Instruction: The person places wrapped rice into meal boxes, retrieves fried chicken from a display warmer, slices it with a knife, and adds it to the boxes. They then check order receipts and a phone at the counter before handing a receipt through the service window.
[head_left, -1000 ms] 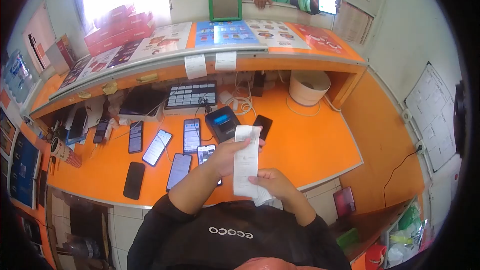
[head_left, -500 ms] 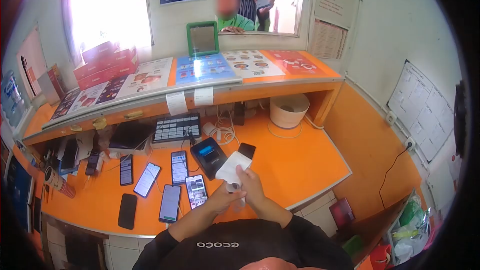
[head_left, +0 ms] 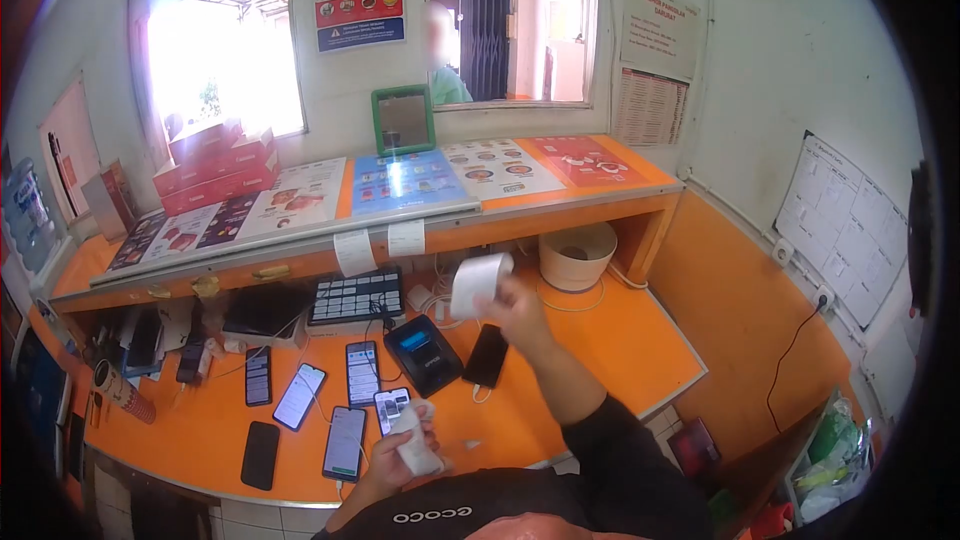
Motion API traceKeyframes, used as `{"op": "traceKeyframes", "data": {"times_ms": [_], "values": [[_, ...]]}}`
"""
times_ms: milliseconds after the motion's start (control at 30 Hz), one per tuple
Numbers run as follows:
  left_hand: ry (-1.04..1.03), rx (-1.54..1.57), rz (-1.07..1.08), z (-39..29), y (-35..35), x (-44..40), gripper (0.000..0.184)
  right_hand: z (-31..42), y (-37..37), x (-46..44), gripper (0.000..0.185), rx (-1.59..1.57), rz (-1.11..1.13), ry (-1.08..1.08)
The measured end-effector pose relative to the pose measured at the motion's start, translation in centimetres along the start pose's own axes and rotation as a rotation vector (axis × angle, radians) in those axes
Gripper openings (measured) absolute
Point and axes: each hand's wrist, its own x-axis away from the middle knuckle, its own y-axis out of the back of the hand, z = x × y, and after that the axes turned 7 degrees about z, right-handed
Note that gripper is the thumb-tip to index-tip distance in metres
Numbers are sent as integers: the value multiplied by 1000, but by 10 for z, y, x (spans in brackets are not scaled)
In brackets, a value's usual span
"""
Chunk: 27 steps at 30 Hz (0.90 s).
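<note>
My right hand is raised over the desk, fingers closed on a curled white paper slip. Low in front of my body, my left hand grips a white bundle that looks like rolled or folded paper; its exact kind is unclear. Beneath my right hand lies a dark phone, with a black receipt printer to its left. A phone with a lit screen sits just behind my left hand, partly covered by it. Another lit phone rests to the left.
Several more phones, including a black one, spread over the orange desk. A raised shelf with menu sheets runs behind. Under it stand a keypad and a cream bucket. Outside the window is a person.
My hands have separated: the right went up and forward with the slip, the left moved down and left with the white bundle. The person outside shifted left; their raised phone is out of sight.
</note>
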Motion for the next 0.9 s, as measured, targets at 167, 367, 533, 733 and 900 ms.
{"op": "traceKeyframes", "data": {"times_ms": [167,367,533,733,900], "values": [[-118,-44,-112,4,8,36,51,65,58,-111,73,-196,-190,214],[-279,-69,-208,9,-2,64,49,60,126,-230,92,-206,-275,-57],[-364,-115,-337,9,-5,66,49,36,133,-292,91,-154,-349,8],[-416,-142,-457,4,5,60,48,11,150,-341,86,-210,-340,-12],[-438,-138,-524,4,14,56,48,10,157,-359,77,-162,-356,3]]}}
